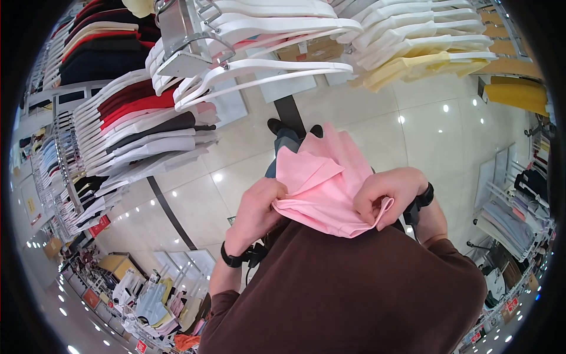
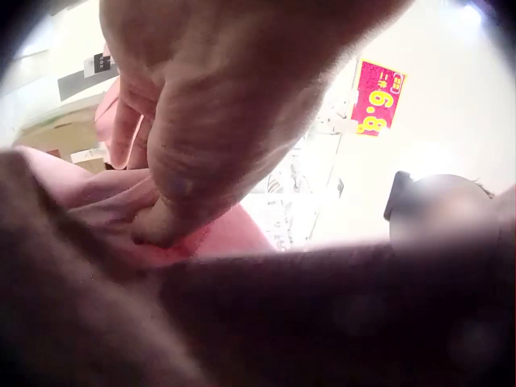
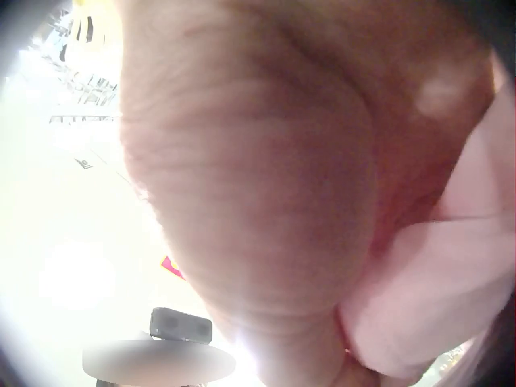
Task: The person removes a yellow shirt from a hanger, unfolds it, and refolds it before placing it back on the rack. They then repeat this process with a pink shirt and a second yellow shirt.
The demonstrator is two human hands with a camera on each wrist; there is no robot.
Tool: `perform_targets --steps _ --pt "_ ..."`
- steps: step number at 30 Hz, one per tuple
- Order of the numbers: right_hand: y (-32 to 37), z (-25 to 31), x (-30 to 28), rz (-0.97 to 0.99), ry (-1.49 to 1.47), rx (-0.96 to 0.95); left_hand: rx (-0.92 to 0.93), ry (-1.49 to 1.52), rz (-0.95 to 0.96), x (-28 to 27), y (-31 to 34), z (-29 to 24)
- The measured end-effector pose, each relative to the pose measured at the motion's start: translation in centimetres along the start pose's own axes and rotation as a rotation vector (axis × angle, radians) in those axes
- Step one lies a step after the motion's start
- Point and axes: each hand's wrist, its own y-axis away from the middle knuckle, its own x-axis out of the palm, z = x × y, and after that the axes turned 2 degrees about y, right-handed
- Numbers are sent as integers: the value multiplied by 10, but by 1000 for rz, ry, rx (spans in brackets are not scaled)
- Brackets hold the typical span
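A pink garment (image 1: pixel 321 197) hangs in folds in front of the person's brown shirt (image 1: pixel 348 289). At its left edge the left hand (image 1: pixel 257 203) grips the cloth between thumb and fingers. On the opposite side the right hand (image 1: pixel 390 192) pinches the near edge, with curled fingers and a small fold of fabric standing out beside the thumb. In the left wrist view, the left hand (image 2: pixel 218 113) has its thumb pressed into the pink cloth (image 2: pixel 97 193). The right hand (image 3: pixel 258 177) fills most of the right wrist view, with pink fabric (image 3: pixel 443 282) beside its palm.
Ahead, white hangers (image 1: pixel 271 71) hang on a metal rack (image 1: pixel 183 41). Hung clothes (image 1: pixel 147 130) stand to the left, and yellow garments (image 1: pixel 407 68) hang at front right. Further clothing racks (image 1: pixel 513 218) line the right side. Glossy floor tiles (image 1: pixel 436 130) lie below.
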Motion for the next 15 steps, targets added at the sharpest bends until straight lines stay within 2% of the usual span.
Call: perform_targets --steps 2,3,5,6,8,10,11,13,14,15 --pt "-1 -1 0 11 -4 -21 12 -80 18 -13 -6 -19" --pt "-4 -4 0 76 -62 -15 12 -80 15 -14 -6 -23" --pt "-10 -13 -2 158 -173 -44 6 -34 144 -13 -4 -30" --pt "-8 -24 -4 157 -173 -44 6 -34 144 -14 -3 -31" --pt "-3 -50 -5 -311 -525 170 -4 -57 204 -14 -2 -31" --pt "-24 -65 -13 -800 -296 313 9 -68 214 -14 -3 -33" --pt "-31 -79 -15 -797 -299 315 20 -79 229 -15 -2 -34" --pt "-43 -92 -24 -916 241 259 47 -78 221 -14 -4 -38" --pt "-42 -93 -28 -915 243 257 71 -74 213 -13 -4 -39" --pt "-45 -86 -28 -852 306 333 68 -74 213 -14 -3 -40"
